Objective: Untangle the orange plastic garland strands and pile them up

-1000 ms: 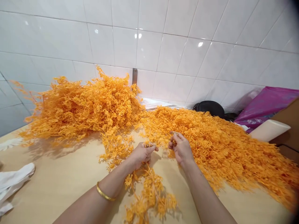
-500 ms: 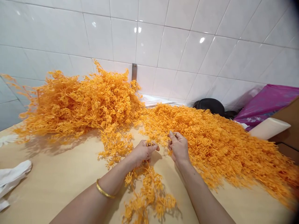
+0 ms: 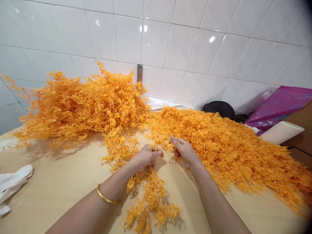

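Observation:
My left hand (image 3: 147, 157) is closed around the stem of an orange artificial flower sprig (image 3: 154, 190). The sprig's spidery blossoms hang below that hand and spread over the table (image 3: 80, 185) toward me. Just to the right, my right hand (image 3: 185, 151) has its thumb stretched forward and its other fingers curled. Orange bits show at its fingertips, but what lies between them is hidden. It borders on a broad heap of orange sprigs (image 3: 234, 149). Beyond my left hand, a few loose blossoms (image 3: 119, 146) trail from a taller bushy pile (image 3: 90, 107).
A white tiled wall (image 3: 156, 42) rises behind the table, with a metal strip (image 3: 139, 73) on it. White cloth gloves (image 3: 17, 182) lie at the left. Toward the right are a black rounded item (image 3: 219, 109), purple wrapping (image 3: 280, 105), a cream roll (image 3: 282, 132) and a brown box (image 3: 302, 130).
My right hand has turned and loosened a little, its thumb now reaching forward and left. My left hand, still on the sprig, has shifted slightly left.

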The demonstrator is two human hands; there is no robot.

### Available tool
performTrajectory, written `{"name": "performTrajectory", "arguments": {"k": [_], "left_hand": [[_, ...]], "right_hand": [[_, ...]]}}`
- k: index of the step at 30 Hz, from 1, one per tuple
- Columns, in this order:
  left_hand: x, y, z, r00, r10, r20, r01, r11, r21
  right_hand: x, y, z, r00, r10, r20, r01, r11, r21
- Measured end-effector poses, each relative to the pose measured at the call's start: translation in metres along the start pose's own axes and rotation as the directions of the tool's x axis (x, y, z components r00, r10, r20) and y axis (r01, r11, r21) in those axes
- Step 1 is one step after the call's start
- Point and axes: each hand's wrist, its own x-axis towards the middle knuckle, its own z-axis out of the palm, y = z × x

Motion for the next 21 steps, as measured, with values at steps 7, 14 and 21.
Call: {"name": "performTrajectory", "arguments": {"k": [7,14,21], "left_hand": [[-0.001,0.000,-0.001,0.999,-0.007,0.045,0.004,0.999,0.052],[0.003,-0.001,0.000,0.999,-0.027,-0.026,0.030,0.994,0.109],[0.002,0.001,0.003,0.993,-0.095,-0.072,0.108,0.974,0.200]], "right_hand": [[0.007,0.001,-0.013,0.952,-0.181,-0.248,0.202,0.978,0.059],[0.005,-0.005,-0.020,0.904,-0.219,-0.367,0.262,0.963,0.069],[-0.010,-0.010,0.020,0.931,-0.340,0.136,0.365,0.882,-0.297]]}}
